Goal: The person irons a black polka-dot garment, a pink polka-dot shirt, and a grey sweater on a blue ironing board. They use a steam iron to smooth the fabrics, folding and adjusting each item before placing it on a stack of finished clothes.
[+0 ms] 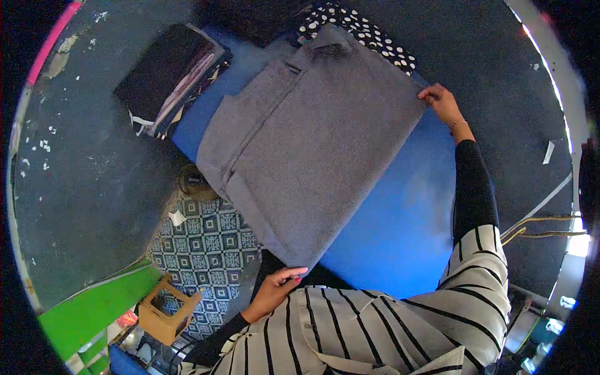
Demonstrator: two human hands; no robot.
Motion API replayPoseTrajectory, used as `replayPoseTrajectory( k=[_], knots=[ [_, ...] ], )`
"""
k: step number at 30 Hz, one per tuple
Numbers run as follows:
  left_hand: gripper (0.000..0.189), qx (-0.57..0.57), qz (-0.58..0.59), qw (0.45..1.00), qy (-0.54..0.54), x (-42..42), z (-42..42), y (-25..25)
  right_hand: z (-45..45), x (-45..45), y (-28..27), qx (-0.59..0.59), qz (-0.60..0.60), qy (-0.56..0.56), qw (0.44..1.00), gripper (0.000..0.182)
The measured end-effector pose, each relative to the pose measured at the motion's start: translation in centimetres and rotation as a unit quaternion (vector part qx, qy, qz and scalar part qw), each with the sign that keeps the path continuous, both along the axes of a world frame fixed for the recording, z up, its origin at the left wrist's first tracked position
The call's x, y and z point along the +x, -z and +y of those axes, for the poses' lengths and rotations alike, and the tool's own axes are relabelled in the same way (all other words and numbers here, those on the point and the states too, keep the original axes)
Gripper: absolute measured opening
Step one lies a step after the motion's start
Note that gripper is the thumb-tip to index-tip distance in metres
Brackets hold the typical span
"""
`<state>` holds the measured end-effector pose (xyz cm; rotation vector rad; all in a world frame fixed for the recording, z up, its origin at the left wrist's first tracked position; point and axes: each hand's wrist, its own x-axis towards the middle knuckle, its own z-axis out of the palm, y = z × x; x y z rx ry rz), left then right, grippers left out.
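Observation:
A folded piece of grey cloth (318, 140) lies at a slant over a blue surface (398, 206). At its near corner, my left hand (274, 290) pinches the cloth between thumb and fingers. My right hand (439, 101) grips the far right corner, with a thin bracelet on the wrist. One straight folded edge runs between the two hands. Several overlapping layers show along the cloth's left side. Black fabric with white dots (375, 37) sticks out from beneath its far end.
A stack of dark folded fabric (164, 75) sits at the blue surface's far left. Lower left are a patterned floor covering (206, 239), a cut-open cardboard box (164, 318) and a green panel (98, 300). Brown cords (539, 225) hang at the right.

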<state>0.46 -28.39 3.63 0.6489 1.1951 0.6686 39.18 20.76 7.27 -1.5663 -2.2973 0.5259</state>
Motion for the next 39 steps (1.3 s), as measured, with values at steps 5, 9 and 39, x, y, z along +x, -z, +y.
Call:
replayPoseTrajectory(
  k=[5, 9, 39],
  knots=[
    [0.020, 0.256, 0.381, 0.874, -0.158, -2.7, 3.3, 3.2, -2.0, -6.4, -0.1, 0.202, -0.180, -0.045, 0.962, 0.030],
    [0.050, 0.333, 0.570, 0.725, -0.196, -7.6, 12.9, 1.3, -3.6, -16.9, 1.7, 0.157, -0.106, -0.157, 0.969, 0.030],
    [0.042, 0.276, 0.380, 0.883, 0.006, -10.0, 11.7, -4.0, -4.1, -15.4, -12.7, 0.269, -0.420, -0.231, 0.835, 0.015]
  ],
)
